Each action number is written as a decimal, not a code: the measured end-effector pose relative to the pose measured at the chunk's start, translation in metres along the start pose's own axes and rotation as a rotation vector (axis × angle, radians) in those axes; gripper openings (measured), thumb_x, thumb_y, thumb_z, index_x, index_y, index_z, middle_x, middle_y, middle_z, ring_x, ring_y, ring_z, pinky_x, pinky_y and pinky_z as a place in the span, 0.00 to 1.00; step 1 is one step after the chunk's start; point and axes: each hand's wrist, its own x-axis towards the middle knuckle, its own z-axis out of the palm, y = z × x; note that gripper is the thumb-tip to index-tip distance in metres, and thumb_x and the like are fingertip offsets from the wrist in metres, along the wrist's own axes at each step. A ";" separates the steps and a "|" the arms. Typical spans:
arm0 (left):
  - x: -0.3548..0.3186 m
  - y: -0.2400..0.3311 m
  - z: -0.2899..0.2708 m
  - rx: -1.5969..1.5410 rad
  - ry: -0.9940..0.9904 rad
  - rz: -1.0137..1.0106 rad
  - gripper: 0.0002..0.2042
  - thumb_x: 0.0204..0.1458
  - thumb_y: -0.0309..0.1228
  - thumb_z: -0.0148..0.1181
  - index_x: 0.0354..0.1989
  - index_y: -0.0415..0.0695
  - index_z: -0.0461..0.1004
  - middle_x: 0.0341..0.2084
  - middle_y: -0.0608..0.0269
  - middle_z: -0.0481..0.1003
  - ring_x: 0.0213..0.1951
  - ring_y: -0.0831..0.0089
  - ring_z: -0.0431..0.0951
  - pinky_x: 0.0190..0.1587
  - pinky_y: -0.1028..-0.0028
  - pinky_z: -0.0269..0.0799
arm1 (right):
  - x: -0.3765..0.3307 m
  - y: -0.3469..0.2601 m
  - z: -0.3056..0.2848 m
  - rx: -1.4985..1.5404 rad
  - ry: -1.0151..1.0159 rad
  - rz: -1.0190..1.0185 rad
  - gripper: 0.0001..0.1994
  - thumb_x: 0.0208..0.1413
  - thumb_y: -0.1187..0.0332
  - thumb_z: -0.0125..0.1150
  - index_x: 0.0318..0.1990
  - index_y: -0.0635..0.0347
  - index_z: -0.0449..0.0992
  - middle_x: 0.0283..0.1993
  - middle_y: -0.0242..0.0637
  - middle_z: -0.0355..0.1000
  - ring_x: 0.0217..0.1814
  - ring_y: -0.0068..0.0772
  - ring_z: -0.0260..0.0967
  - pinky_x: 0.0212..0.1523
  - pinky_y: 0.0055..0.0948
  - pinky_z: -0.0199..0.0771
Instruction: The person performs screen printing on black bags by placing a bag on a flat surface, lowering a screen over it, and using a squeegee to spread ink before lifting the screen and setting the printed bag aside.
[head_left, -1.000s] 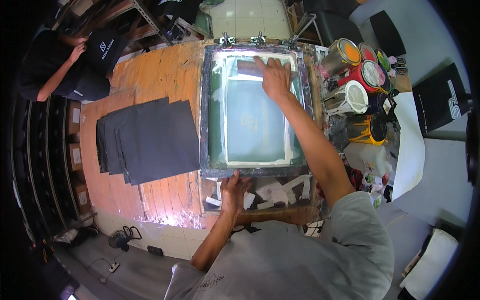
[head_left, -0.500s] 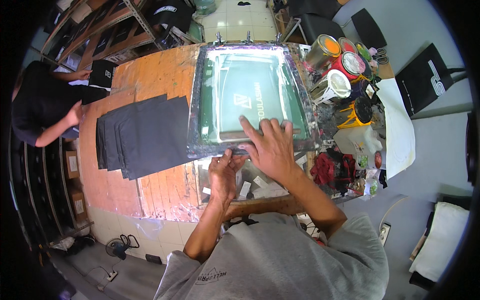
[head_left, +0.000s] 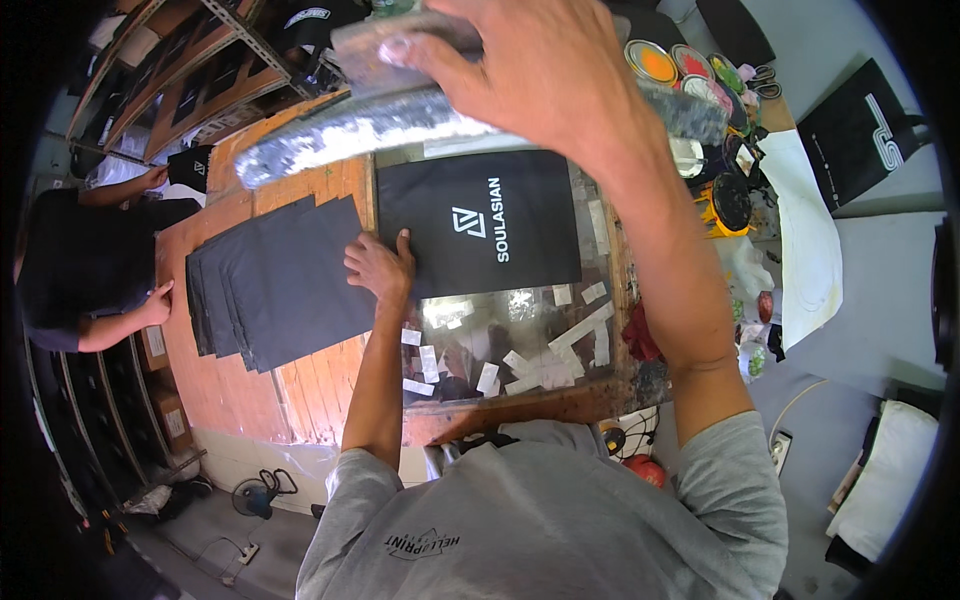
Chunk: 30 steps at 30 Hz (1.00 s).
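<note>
My right hand (head_left: 540, 80) is raised close to the camera, gripping the near edge of a tilted screen printing frame (head_left: 350, 135). Its thumb lies over a squeegee (head_left: 400, 45) at that edge; the fingertips are out of sight. Below the frame a black bag (head_left: 440, 235) with a white print lies flat on a glass plate (head_left: 470, 345). My left hand (head_left: 380, 268) is at the bag's left edge, thumb apart from the loosely bent fingers, with nothing seen in it. Beside it lies a stack of plain black bags (head_left: 280, 285).
Paint cans (head_left: 652, 62) and a yellow-stained tub (head_left: 725, 205) crowd the table's right side, near a white sheet (head_left: 805, 240). A red cloth (head_left: 640, 332) lies by the plate. At far left a co-worker in black (head_left: 90, 260) handles a black bag (head_left: 188, 168). Shelves (head_left: 200, 70) stand behind.
The screen frame has swung up from the plate, with my right hand now raised on its edge, uncovering the printed bag. My left hand has moved left and away from the frame.
</note>
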 end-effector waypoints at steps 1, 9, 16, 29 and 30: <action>-0.004 -0.001 0.012 0.057 0.087 0.070 0.17 0.62 0.40 0.61 0.49 0.39 0.76 0.41 0.42 0.77 0.44 0.48 0.79 0.51 0.59 0.71 | 0.008 0.002 -0.006 0.042 -0.007 -0.002 0.17 0.67 0.55 0.56 0.35 0.59 0.79 0.18 0.31 0.66 0.19 0.27 0.58 0.29 0.38 0.71; 0.055 -0.073 0.003 -0.441 -0.224 -0.067 0.15 0.60 0.36 0.62 0.48 0.37 0.75 0.44 0.41 0.76 0.48 0.43 0.77 0.53 0.55 0.72 | 0.054 0.006 -0.036 0.184 -0.083 0.122 0.17 0.66 0.56 0.56 0.34 0.61 0.80 0.23 0.39 0.75 0.27 0.37 0.73 0.42 0.46 0.80; 0.066 -0.201 -0.064 -0.132 0.469 0.001 0.10 0.54 0.31 0.65 0.39 0.39 0.74 0.35 0.50 0.75 0.43 0.50 0.74 0.47 0.54 0.69 | 0.053 0.006 -0.032 0.096 0.020 0.133 0.19 0.63 0.54 0.59 0.36 0.64 0.81 0.28 0.48 0.79 0.32 0.49 0.77 0.40 0.47 0.76; -0.054 -0.119 -0.036 -0.901 -0.193 -0.263 0.11 0.55 0.41 0.69 0.33 0.46 0.81 0.44 0.57 0.76 0.50 0.56 0.73 0.57 0.45 0.58 | 0.038 0.000 -0.022 0.069 0.057 0.062 0.19 0.60 0.52 0.61 0.36 0.62 0.79 0.33 0.55 0.77 0.39 0.60 0.76 0.40 0.51 0.72; -0.053 -0.112 -0.039 -0.887 -0.039 -0.072 0.13 0.55 0.44 0.68 0.32 0.46 0.82 0.57 0.46 0.74 0.64 0.48 0.67 0.64 0.32 0.48 | 0.036 -0.001 -0.025 0.062 0.056 0.079 0.19 0.60 0.51 0.61 0.38 0.62 0.80 0.34 0.56 0.78 0.40 0.60 0.77 0.42 0.51 0.73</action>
